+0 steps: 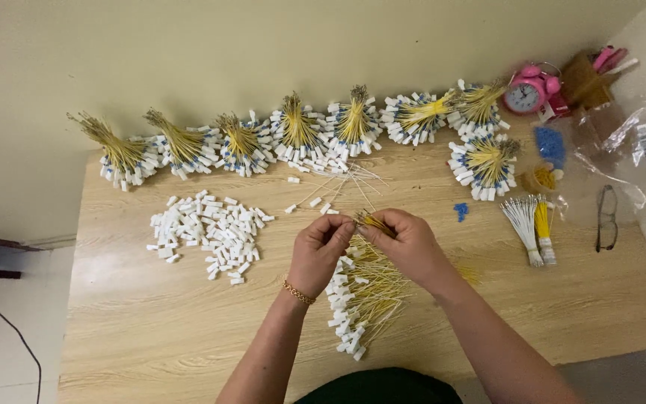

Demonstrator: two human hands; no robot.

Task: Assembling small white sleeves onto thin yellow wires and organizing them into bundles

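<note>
Over the middle of the wooden table point(151, 322), my left hand point(318, 251) and my right hand point(408, 243) meet. My right hand grips the upper ends of a bunch of thin yellow wires point(371, 288) tipped with small white blocks, which fans out below toward me. My left hand pinches a thin wire end beside that bunch at the top. A loose heap of small white blocks point(211, 232) lies to the left of my left hand. A gold bracelet sits on my left wrist.
Several finished bundles of yellow wires with white and blue tips point(297, 135) line the table's far edge by the wall. At right lie white and yellow tied strands point(530, 224), blue pieces point(549, 144), a pink alarm clock point(526, 92), glasses point(606, 217) and clear plastic bags point(637, 142).
</note>
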